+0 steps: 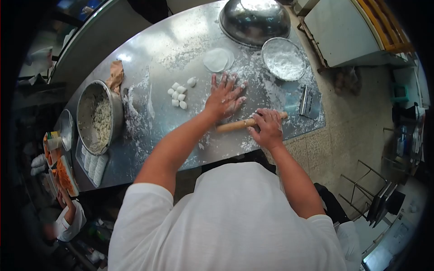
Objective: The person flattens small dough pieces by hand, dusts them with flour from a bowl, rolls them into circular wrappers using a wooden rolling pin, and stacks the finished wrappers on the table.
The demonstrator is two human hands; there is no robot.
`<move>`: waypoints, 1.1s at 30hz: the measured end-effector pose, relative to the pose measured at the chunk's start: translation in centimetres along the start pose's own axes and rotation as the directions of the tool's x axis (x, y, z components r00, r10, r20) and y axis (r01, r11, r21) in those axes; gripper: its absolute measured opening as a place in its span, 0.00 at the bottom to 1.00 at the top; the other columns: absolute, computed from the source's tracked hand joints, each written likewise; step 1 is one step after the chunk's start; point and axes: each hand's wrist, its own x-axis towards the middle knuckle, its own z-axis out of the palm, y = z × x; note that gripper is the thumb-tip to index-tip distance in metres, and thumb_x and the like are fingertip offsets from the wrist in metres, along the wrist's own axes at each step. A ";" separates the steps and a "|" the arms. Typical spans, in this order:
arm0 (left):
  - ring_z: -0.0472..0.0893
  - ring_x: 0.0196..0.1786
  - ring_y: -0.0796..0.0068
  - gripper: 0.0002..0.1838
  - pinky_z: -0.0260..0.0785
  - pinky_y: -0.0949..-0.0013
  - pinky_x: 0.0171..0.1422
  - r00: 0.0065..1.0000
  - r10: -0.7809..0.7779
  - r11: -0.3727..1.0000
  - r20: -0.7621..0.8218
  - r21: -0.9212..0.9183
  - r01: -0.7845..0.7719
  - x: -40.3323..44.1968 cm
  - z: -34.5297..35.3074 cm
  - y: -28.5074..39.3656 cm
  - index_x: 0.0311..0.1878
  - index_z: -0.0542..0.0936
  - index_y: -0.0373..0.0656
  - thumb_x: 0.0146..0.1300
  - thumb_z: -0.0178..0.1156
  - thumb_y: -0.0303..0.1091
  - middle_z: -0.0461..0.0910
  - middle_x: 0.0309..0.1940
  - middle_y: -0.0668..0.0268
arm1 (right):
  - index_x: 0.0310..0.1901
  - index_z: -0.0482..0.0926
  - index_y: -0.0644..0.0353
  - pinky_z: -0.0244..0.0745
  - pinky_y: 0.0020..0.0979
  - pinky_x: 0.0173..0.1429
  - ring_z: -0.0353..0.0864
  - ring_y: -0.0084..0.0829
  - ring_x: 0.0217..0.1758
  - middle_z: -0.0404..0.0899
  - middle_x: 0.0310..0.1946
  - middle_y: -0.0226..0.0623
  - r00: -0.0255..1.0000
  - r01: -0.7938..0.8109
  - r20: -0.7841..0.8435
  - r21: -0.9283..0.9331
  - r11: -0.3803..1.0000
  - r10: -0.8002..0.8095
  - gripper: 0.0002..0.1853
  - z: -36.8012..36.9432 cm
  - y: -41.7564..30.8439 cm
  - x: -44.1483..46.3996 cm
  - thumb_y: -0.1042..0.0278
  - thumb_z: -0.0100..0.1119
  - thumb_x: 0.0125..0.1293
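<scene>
My left hand [225,95] lies palm down on the floured metal table, its fingers spread and dusted with flour. Whatever may be under the palm is hidden. My right hand [269,126] is closed over a wooden rolling pin [235,125], whose left end points toward the middle of the table. Just beyond my left fingertips are flat round dough wrappers [216,59], overlapping one another. To the left of that hand sits a cluster of small white dough pieces [179,95], with a single rounded piece [191,81] beside it.
A bowl of flour [284,59] and an upturned steel bowl [255,22] stand at the back right. A metal scraper [309,103] lies near the right edge. On the left are a pot of filling [100,118] and a tray of white rolls [94,166]. Another person [71,221] is at lower left.
</scene>
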 end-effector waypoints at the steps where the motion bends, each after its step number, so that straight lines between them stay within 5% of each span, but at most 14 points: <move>1: 0.52 0.85 0.43 0.32 0.29 0.26 0.84 1.000 -0.003 1.000 0.009 -0.004 0.003 -0.8 0.4 0.1 0.81 0.64 0.64 0.77 0.49 0.57 0.59 0.82 0.57 | 0.54 0.83 0.52 0.56 0.54 0.80 0.73 0.45 0.70 0.78 0.61 0.38 1.000 0.003 -0.012 -0.012 1.000 -0.003 0.25 -0.1 0.1 0.2 0.56 0.75 0.54; 5: 0.53 0.85 0.43 0.32 0.29 0.28 0.84 0.983 -0.028 0.994 0.182 -0.096 0.046 -1.9 0.4 1.6 0.81 0.65 0.64 0.77 0.49 0.57 0.59 0.82 0.58 | 0.54 0.83 0.53 0.57 0.54 0.80 0.73 0.43 0.71 0.78 0.61 0.38 0.999 0.013 0.034 0.004 1.000 -0.013 0.24 -0.5 0.1 -0.2 0.54 0.74 0.56; 9: 0.54 0.85 0.48 0.30 0.32 0.38 0.87 0.994 -0.058 0.985 0.096 -0.159 0.073 -0.7 -0.7 0.6 0.80 0.68 0.59 0.78 0.48 0.56 0.63 0.80 0.58 | 0.55 0.82 0.53 0.56 0.54 0.81 0.73 0.43 0.70 0.78 0.60 0.39 0.999 0.037 -0.016 0.012 0.999 -0.037 0.25 0.0 0.4 0.4 0.54 0.74 0.57; 11: 0.63 0.80 0.52 0.26 0.40 0.48 0.87 0.963 -0.228 0.768 0.145 -0.581 0.269 -0.2 0.3 -0.7 0.73 0.76 0.51 0.80 0.49 0.52 0.73 0.74 0.55 | 0.55 0.82 0.53 0.55 0.54 0.81 0.72 0.43 0.70 0.78 0.60 0.39 0.998 0.045 -0.038 0.029 0.999 -0.044 0.25 0.0 0.7 0.7 0.54 0.73 0.57; 13: 0.76 0.65 0.58 0.22 0.59 0.58 0.78 0.896 -0.388 0.098 0.216 -0.957 0.273 -0.3 0.1 -0.7 0.64 0.82 0.45 0.80 0.51 0.48 0.82 0.63 0.57 | 0.55 0.82 0.53 0.55 0.54 0.81 0.72 0.42 0.71 0.78 0.60 0.39 1.000 0.031 -0.005 0.021 0.999 -0.031 0.25 -0.1 0.5 0.4 0.54 0.73 0.57; 15: 0.80 0.50 0.64 0.20 0.71 0.65 0.63 0.772 -0.507 -0.078 0.384 -0.912 0.403 -0.8 -1.9 -1.1 0.58 0.84 0.43 0.80 0.52 0.46 0.83 0.56 0.59 | 0.55 0.82 0.52 0.56 0.54 0.80 0.73 0.43 0.70 0.78 0.60 0.38 0.999 0.037 -0.012 0.029 0.999 -0.036 0.25 0.0 0.4 0.3 0.55 0.74 0.57; 16: 0.81 0.49 0.70 0.20 0.73 0.65 0.59 0.794 -0.487 0.150 0.364 -0.861 0.486 -1.4 -2.0 -2.0 0.61 0.81 0.39 0.79 0.56 0.45 0.81 0.51 0.63 | 0.55 0.82 0.52 0.56 0.54 0.80 0.73 0.43 0.70 0.78 0.59 0.38 0.999 0.038 -0.019 0.026 0.999 -0.037 0.25 0.0 0.5 0.4 0.55 0.74 0.57; 17: 0.81 0.49 0.70 0.20 0.73 0.65 0.59 0.796 -0.488 0.155 0.359 -0.861 0.484 -2.2 -2.0 -2.6 0.61 0.81 0.39 0.79 0.56 0.45 0.81 0.51 0.63 | 0.55 0.82 0.52 0.56 0.54 0.80 0.73 0.43 0.70 0.78 0.59 0.38 0.999 0.040 -0.024 0.027 0.999 -0.039 0.25 0.0 0.6 0.5 0.55 0.74 0.57; 19: 0.82 0.50 0.64 0.18 0.74 0.64 0.57 0.896 -0.408 0.627 0.174 -0.661 0.413 -4.1 -4.6 -1.8 0.58 0.83 0.38 0.74 0.61 0.40 0.82 0.48 0.58 | 0.55 0.82 0.52 0.56 0.54 0.80 0.73 0.43 0.69 0.78 0.59 0.38 0.999 0.044 -0.034 0.036 0.998 -0.042 0.25 0.2 0.6 0.3 0.55 0.74 0.57; 20: 0.84 0.50 0.54 0.17 0.76 0.58 0.56 0.864 -0.482 0.628 0.145 -0.630 0.456 -4.9 -4.5 -2.1 0.57 0.83 0.39 0.69 0.65 0.35 0.82 0.47 0.51 | 0.55 0.82 0.52 0.56 0.54 0.80 0.73 0.43 0.69 0.78 0.59 0.38 0.999 0.037 -0.037 0.041 0.998 -0.035 0.25 0.2 0.7 0.2 0.55 0.74 0.57; 27: 0.83 0.48 0.44 0.13 0.74 0.53 0.53 0.865 -0.376 0.793 0.332 -0.368 0.486 -4.7 -5.5 0.5 0.46 0.82 0.38 0.63 0.68 0.37 0.83 0.41 0.48 | 0.56 0.82 0.53 0.55 0.53 0.82 0.72 0.42 0.72 0.78 0.61 0.39 1.000 0.016 0.003 0.056 0.998 -0.016 0.24 -0.2 0.6 0.3 0.52 0.71 0.61; 29: 0.84 0.42 0.44 0.11 0.75 0.54 0.48 0.832 -0.371 0.759 0.414 -0.382 0.528 -2.3 -6.3 1.7 0.41 0.80 0.37 0.63 0.67 0.35 0.84 0.34 0.50 | 0.56 0.82 0.53 0.56 0.53 0.82 0.72 0.43 0.72 0.78 0.62 0.39 1.000 0.012 0.010 0.069 0.998 -0.013 0.24 -0.1 0.7 0.1 0.52 0.71 0.61; 32: 0.84 0.37 0.59 0.13 0.75 0.61 0.46 0.827 -0.344 0.745 0.444 -0.408 0.529 1.9 -6.5 2.4 0.45 0.82 0.38 0.64 0.70 0.36 0.86 0.35 0.56 | 0.56 0.81 0.53 0.57 0.54 0.80 0.72 0.44 0.70 0.78 0.60 0.39 0.999 0.035 -0.041 0.106 0.994 -0.030 0.24 0.1 0.9 0.3 0.54 0.72 0.60; 33: 0.84 0.37 0.62 0.14 0.75 0.63 0.46 0.867 -0.302 0.675 0.395 -0.553 0.488 4.1 -6.8 2.9 0.47 0.83 0.38 0.66 0.70 0.37 0.86 0.36 0.57 | 0.56 0.81 0.53 0.58 0.54 0.80 0.72 0.44 0.70 0.77 0.60 0.39 0.999 0.038 -0.036 0.113 0.993 -0.034 0.24 0.0 0.9 0.2 0.54 0.71 0.60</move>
